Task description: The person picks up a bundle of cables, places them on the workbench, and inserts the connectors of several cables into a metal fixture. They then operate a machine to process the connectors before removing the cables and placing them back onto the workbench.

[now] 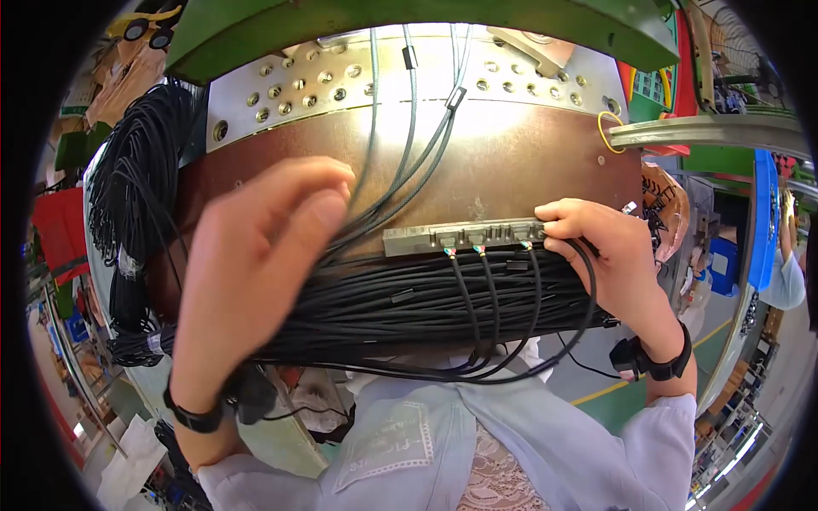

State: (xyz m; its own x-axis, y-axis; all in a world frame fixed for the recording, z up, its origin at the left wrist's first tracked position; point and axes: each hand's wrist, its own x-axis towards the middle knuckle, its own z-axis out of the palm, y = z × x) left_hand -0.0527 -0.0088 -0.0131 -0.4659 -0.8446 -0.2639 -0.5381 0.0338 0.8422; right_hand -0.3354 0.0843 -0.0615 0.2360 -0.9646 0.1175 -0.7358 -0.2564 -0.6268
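At the right end of a grey metal bar-shaped fixture (pixel 409 242), my right hand (pixel 609 251) pinches the end of a black cable (pixel 590 315). Its fingertips touch the fixture, and the plug end is hidden under them. Three other cable ends with coloured wires (pixel 480 250) sit in the fixture's slots, their black cables curving down towards me. On the left, my left hand (pixel 256 255) is raised with fingers curled and thumb close to them, slightly blurred. It is beside several grey-black cables (pixel 417 175) hanging from above; whatever is between its fingertips cannot be made out.
A thick bundle of black cables (pixel 383 311) lies along the near edge of the brown work surface (pixel 511 162). More black cables (pixel 141 179) hang at the left. A perforated metal plate (pixel 298 89) and green beam (pixel 409 21) stand behind. A metal rail (pixel 716 132) juts in from the right.
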